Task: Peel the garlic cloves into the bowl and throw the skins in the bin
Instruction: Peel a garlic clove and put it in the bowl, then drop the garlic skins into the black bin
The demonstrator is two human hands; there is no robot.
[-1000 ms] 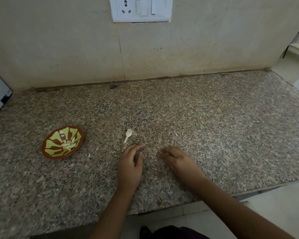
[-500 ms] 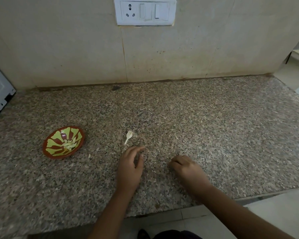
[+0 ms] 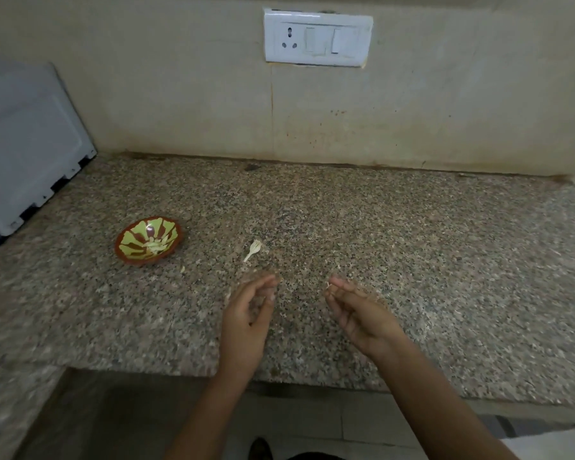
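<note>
A small brown bowl (image 3: 122,241) with a yellow-green pattern sits on the granite counter (image 3: 412,247) at the left, and several pale peeled garlic cloves (image 3: 153,244) lie inside it. A dry garlic stem with skin (image 3: 253,250) lies to the bowl's right, with a tiny skin scrap (image 3: 182,269) nearer the bowl. My left hand (image 3: 246,313) hovers just in front of the stem, cupped, its fingers loosely curved and blurred. Apart from it to the right, my right hand (image 3: 359,310) has curled fingers that pinch a small pale bit of garlic skin (image 3: 328,285) at their tips.
A white appliance (image 3: 24,151) stands at the counter's far left. On the tiled back wall is a white socket and switch plate (image 3: 317,38). The counter's front edge runs just below my wrists, with tiled floor beneath. No bin is in view.
Both hands have lifted off the counter and turned inward. The right hand drew back with a bit of skin at its fingertips. The view pulled back and shifted left.
</note>
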